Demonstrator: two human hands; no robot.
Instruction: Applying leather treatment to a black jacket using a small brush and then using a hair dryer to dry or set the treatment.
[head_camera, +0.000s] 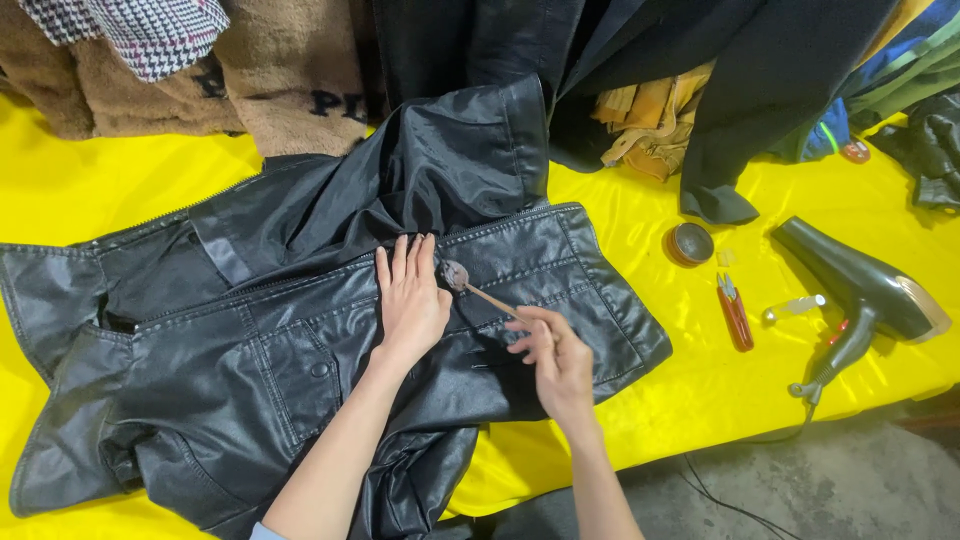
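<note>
a black leather jacket (300, 370) lies spread flat, shiny and creased, under the left hand (410, 300). a thin wooden stick (490, 298), tip dabbed with brownish paste, slants from the right hand (555, 360) onto it.

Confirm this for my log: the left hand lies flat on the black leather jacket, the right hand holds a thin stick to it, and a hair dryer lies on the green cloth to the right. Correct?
Not quite. The head view shows the cloth is yellow, not green. The rest stands: the left hand lies flat on the black leather jacket, the right hand holds a thin stick to it, and the hair dryer lies to the right.
</note>
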